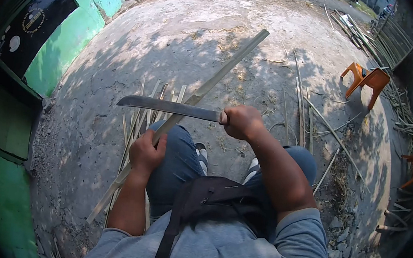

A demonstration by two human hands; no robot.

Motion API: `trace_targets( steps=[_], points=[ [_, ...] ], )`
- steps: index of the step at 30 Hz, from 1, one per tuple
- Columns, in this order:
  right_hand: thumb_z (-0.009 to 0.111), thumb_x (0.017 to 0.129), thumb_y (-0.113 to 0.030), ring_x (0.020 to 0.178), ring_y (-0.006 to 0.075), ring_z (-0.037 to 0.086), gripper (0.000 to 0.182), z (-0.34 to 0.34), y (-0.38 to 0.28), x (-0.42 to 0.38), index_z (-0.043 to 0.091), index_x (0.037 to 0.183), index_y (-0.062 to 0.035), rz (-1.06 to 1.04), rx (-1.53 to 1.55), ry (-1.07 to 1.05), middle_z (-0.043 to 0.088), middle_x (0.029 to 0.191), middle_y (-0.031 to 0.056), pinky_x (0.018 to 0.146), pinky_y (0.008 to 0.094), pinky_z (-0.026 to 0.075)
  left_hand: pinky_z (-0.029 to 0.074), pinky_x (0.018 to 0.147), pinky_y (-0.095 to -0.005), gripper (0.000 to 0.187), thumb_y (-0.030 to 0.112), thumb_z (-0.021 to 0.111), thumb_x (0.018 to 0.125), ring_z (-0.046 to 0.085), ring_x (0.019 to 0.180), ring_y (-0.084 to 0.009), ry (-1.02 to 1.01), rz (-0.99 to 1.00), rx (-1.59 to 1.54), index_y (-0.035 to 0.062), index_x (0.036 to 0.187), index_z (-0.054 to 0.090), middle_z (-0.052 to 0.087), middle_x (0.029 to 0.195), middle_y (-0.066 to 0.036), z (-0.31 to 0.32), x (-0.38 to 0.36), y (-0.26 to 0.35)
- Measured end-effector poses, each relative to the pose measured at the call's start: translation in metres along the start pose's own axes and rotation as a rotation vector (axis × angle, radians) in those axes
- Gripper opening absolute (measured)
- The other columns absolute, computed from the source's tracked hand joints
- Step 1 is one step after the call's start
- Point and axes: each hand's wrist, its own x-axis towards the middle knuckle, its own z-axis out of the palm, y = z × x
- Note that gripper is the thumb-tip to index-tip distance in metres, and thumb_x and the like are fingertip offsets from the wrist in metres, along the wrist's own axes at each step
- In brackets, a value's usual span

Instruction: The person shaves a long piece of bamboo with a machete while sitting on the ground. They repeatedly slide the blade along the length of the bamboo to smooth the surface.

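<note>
My right hand (243, 122) is wrapped round the handle of a machete (171, 106), whose long dark blade points left. The blade crosses over a bamboo strip (217, 78) just above my left hand. My left hand (147, 150) grips that strip over my left knee, the thumb lying along it. The long, pale strip slants from the lower left, past my forearm, up to the right. Beneath it, more split bamboo strips (130, 138) lie in a bundle beside my left leg.
Loose bamboo strips (339, 139) lie on the ground to my right. An orange plastic stool (366, 82) stands at the right, near a bamboo pile (357, 36). A green wall (70, 34) runs along the left. A black bag (219, 201) rests on my lap.
</note>
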Motion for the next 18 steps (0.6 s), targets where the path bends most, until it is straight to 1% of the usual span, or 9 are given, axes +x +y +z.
trace_targets(
  steps=[3, 4, 7, 8, 11, 13, 15, 16, 18],
  points=[
    [0.067, 0.091, -0.033, 0.099, 0.0346, 0.073, 0.022, 0.004, 0.032, 0.007, 0.078, 0.097, -0.0152, 0.208, 0.143, 0.071, 0.076, 0.100, 0.0154, 0.086, 0.0468, 0.059, 0.054, 0.065, -0.0565, 0.040, 0.045, 0.066, 0.096, 0.069, 0.072, -0.0460, -0.014, 0.000, 0.024, 0.0067, 0.086, 0.062, 0.068, 0.076, -0.021, -0.002, -0.001, 0.002],
    [0.067, 0.093, -0.034, 0.100, 0.0360, 0.072, 0.023, 0.004, 0.042, 0.008, 0.079, 0.101, -0.0173, 0.295, 0.194, 0.091, 0.076, 0.104, 0.0144, 0.088, 0.0472, 0.058, 0.054, 0.065, -0.0566, 0.040, 0.045, 0.067, 0.096, 0.069, 0.072, -0.0459, -0.019, 0.004, 0.031, 0.0069, 0.085, 0.062, 0.069, 0.076, -0.021, -0.004, 0.000, 0.003],
    [0.066, 0.094, -0.035, 0.102, 0.0370, 0.072, 0.024, 0.006, 0.057, 0.001, 0.079, 0.102, -0.0170, 0.283, 0.319, 0.121, 0.076, 0.106, 0.0147, 0.089, 0.0476, 0.058, 0.053, 0.069, -0.0572, 0.041, 0.046, 0.066, 0.095, 0.069, 0.079, -0.0478, -0.093, -0.035, 0.048, 0.0064, 0.088, 0.065, 0.069, 0.080, -0.023, -0.009, 0.004, 0.011],
    [0.065, 0.095, -0.035, 0.102, 0.0377, 0.072, 0.024, 0.006, 0.058, -0.002, 0.078, 0.105, -0.0179, 0.297, 0.283, 0.098, 0.076, 0.106, 0.0143, 0.089, 0.0476, 0.058, 0.053, 0.069, -0.0573, 0.041, 0.046, 0.066, 0.095, 0.069, 0.079, -0.0478, -0.098, -0.033, 0.053, 0.0065, 0.088, 0.065, 0.069, 0.080, -0.023, -0.009, 0.005, 0.012],
    [0.065, 0.095, -0.035, 0.102, 0.0371, 0.072, 0.024, -0.006, 0.037, -0.009, 0.078, 0.107, -0.0189, 0.296, 0.224, 0.028, 0.076, 0.107, 0.0140, 0.089, 0.0477, 0.058, 0.053, 0.068, -0.0571, 0.040, 0.046, 0.066, 0.095, 0.069, 0.077, -0.0472, -0.088, -0.018, 0.060, 0.0067, 0.087, 0.064, 0.069, 0.079, -0.022, -0.006, 0.005, 0.010],
    [0.064, 0.095, -0.034, 0.101, 0.0364, 0.072, 0.024, -0.008, 0.021, -0.010, 0.077, 0.106, -0.0176, 0.193, 0.158, -0.019, 0.076, 0.105, 0.0143, 0.088, 0.0474, 0.058, 0.054, 0.065, -0.0563, 0.040, 0.045, 0.067, 0.095, 0.069, 0.073, -0.0458, -0.045, 0.005, 0.058, 0.0069, 0.085, 0.062, 0.069, 0.076, -0.021, -0.002, 0.003, 0.007],
    [0.064, 0.094, -0.034, 0.101, 0.0364, 0.073, 0.023, -0.004, 0.008, -0.007, 0.077, 0.103, -0.0159, 0.071, 0.074, -0.080, 0.076, 0.104, 0.0147, 0.087, 0.0473, 0.059, 0.054, 0.065, -0.0562, 0.040, 0.045, 0.066, 0.095, 0.070, 0.073, -0.0455, -0.028, 0.008, 0.035, 0.0066, 0.086, 0.063, 0.069, 0.076, -0.021, 0.000, 0.003, 0.005],
    [0.065, 0.093, -0.033, 0.100, 0.0366, 0.073, 0.023, -0.003, 0.003, -0.008, 0.076, 0.101, -0.0143, 0.012, 0.084, -0.077, 0.076, 0.103, 0.0152, 0.087, 0.0474, 0.059, 0.054, 0.065, -0.0561, 0.040, 0.045, 0.066, 0.095, 0.070, 0.073, -0.0454, -0.017, 0.009, 0.024, 0.0065, 0.087, 0.064, 0.069, 0.076, -0.022, 0.000, 0.002, 0.004],
    [0.065, 0.093, -0.032, 0.099, 0.0362, 0.074, 0.023, -0.011, -0.003, -0.007, 0.076, 0.101, -0.0143, 0.030, 0.030, -0.106, 0.077, 0.103, 0.0144, 0.087, 0.0468, 0.059, 0.054, 0.065, -0.0559, 0.040, 0.045, 0.066, 0.095, 0.070, 0.073, -0.0450, -0.007, 0.017, 0.018, 0.0063, 0.088, 0.064, 0.069, 0.076, -0.022, 0.000, 0.001, 0.002]
  ],
)
